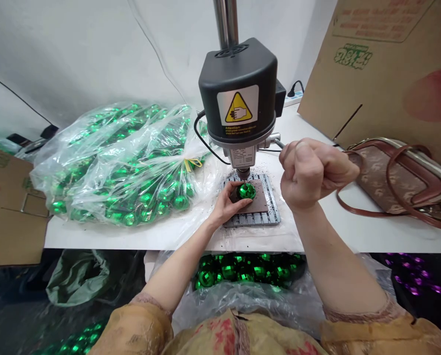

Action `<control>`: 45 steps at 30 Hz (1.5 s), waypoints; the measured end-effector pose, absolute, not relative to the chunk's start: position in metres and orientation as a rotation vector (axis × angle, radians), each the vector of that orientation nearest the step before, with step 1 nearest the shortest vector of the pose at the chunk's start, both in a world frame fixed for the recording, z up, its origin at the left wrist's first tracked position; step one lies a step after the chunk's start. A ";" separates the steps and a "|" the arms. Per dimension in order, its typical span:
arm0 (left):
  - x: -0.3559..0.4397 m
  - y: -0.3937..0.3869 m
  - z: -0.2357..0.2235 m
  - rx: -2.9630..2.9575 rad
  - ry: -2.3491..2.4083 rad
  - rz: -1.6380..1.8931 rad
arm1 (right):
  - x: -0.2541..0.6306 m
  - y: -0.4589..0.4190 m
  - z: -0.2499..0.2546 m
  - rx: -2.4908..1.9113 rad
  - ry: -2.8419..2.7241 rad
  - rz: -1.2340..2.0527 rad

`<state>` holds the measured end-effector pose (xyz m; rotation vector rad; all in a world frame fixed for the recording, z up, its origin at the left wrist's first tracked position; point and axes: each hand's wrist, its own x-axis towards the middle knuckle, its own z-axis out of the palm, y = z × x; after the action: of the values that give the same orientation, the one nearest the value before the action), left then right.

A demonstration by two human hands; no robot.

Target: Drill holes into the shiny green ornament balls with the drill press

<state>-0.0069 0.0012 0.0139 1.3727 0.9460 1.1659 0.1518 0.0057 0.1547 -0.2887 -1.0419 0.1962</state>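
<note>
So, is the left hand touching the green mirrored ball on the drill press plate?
Touching. The head view plainly shows the left hand curled around the lower side of the green mirrored ball, with no gap between them.

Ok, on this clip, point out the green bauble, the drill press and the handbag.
green bauble [246, 191]: head view, on its mirrored upper side.
drill press [238, 69]: head view, on the black motor housing.
handbag [394, 180]: head view, on its patterned side panel.
</note>
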 end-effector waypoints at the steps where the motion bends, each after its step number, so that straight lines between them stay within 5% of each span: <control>1: -0.007 0.001 0.014 1.358 0.942 1.169 | 0.152 0.005 0.153 -0.293 -1.045 0.185; 16: -0.005 -0.002 0.017 1.445 0.962 1.163 | 0.156 0.001 0.134 -0.250 -1.138 0.128; 28: -0.002 -0.056 0.031 1.749 1.221 1.473 | 0.153 0.010 0.212 -0.550 -1.063 0.324; 34: 0.010 -0.131 -0.003 2.859 0.577 0.754 | 0.150 0.015 0.210 -0.316 -0.982 0.363; 39: 0.016 -0.155 -0.033 2.909 0.557 0.003 | 0.151 0.013 0.208 -0.315 -0.972 0.411; 42: 0.010 -0.156 -0.029 2.793 0.568 0.139 | 0.152 0.013 0.206 -0.379 -0.977 0.387; 45: -0.008 -0.134 -0.011 2.703 0.524 0.661 | 0.152 0.011 0.204 -0.428 -0.959 0.379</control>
<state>-0.0085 -0.1338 -0.0106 2.7027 0.5242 0.6611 0.1522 0.0114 0.2041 -0.4277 -0.9589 0.3787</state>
